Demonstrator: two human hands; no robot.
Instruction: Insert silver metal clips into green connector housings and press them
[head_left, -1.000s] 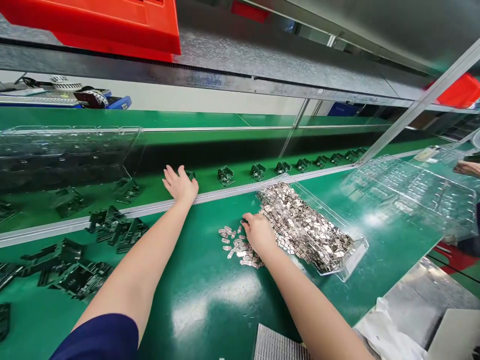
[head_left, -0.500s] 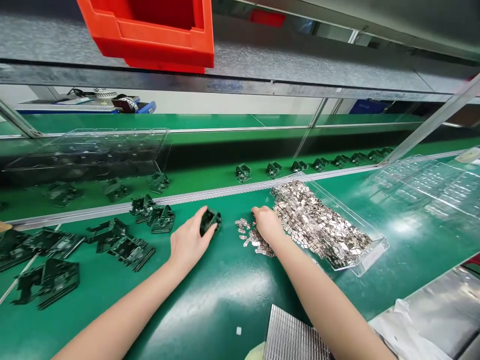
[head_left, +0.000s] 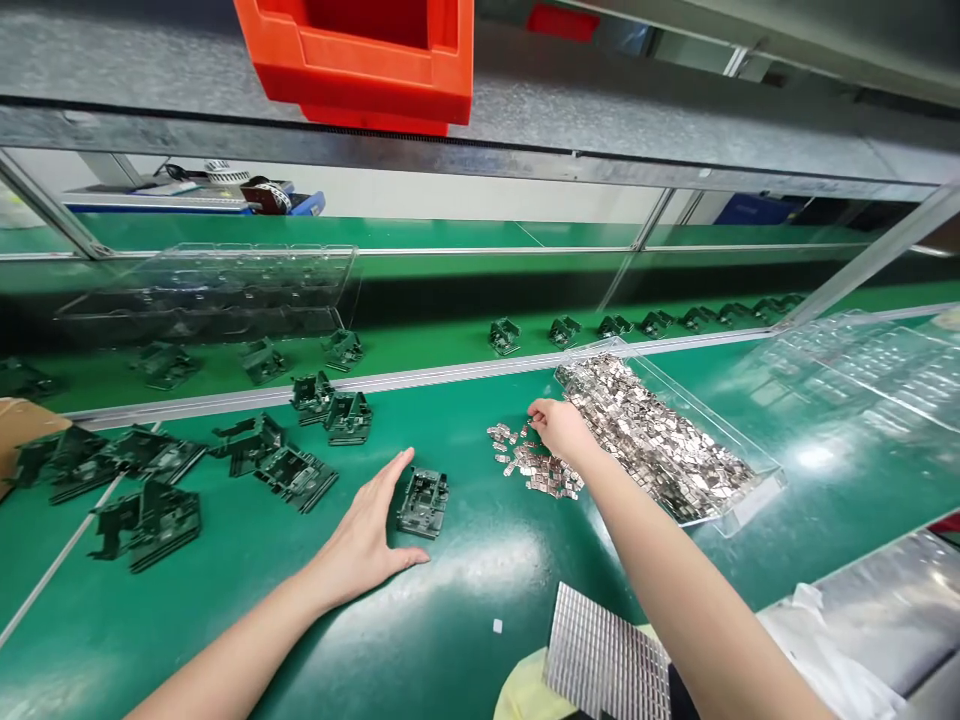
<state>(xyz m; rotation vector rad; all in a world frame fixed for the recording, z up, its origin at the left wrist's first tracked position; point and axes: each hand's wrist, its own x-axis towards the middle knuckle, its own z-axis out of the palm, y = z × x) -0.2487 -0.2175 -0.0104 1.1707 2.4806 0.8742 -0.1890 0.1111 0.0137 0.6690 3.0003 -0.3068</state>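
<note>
A green circuit board [head_left: 424, 503] lies flat on the green work surface, with my left hand [head_left: 367, 530] open around its left side, thumb and fingers spread apart from it. My right hand [head_left: 562, 430] is pinched at the far edge of a loose pile of small metal pieces [head_left: 551, 475]; whatever lies between its fingertips is too small to make out. Beside that hand stands a clear plastic tray [head_left: 750, 505] heaped with the same small silvery metal pieces [head_left: 652, 430].
Several green circuit boards [head_left: 296, 478] lie at the left, others [head_left: 566, 330] along the back ledge. Clear plastic trays [head_left: 862, 370] are at the right. A ribbed metallic block [head_left: 607, 650] sits at the front edge, near a small white square [head_left: 497, 626]. An orange bin [head_left: 367, 75] hangs overhead.
My left hand has let go of the circuit board, which now lies flat, and its fingers have spread. My right hand stays pinched at the pile. The camera view has shifted slightly.
</note>
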